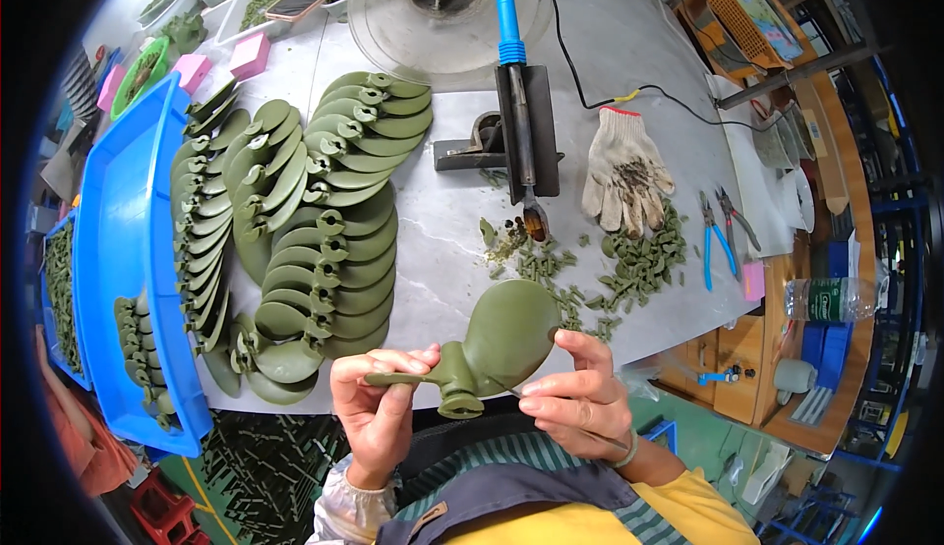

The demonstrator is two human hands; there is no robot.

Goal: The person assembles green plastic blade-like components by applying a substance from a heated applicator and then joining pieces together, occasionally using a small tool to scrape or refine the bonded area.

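Observation:
Near the table's front edge, my left hand [379,402] pinches the narrow end of an olive-green moulded part [509,329]. The part has a broad oval disc and a notched round hub. My right hand [585,407] is closed on a thin metal tool [516,394], whose tip lies against the part beside the hub; its exact kind is hidden by my fingers. Left of my hands, overlapping rows of similar green parts [364,221] cover the table. Small green scraps [546,268] lie scattered beyond the held part.
A blue-handled soldering iron [507,14] rests on a dark metal stand [472,155], its tip toward me. To its right lie a stained white glove [627,167], blue-handled cutters [710,245] and red-handled pliers [730,221]. A blue tray [123,186] stands at left.

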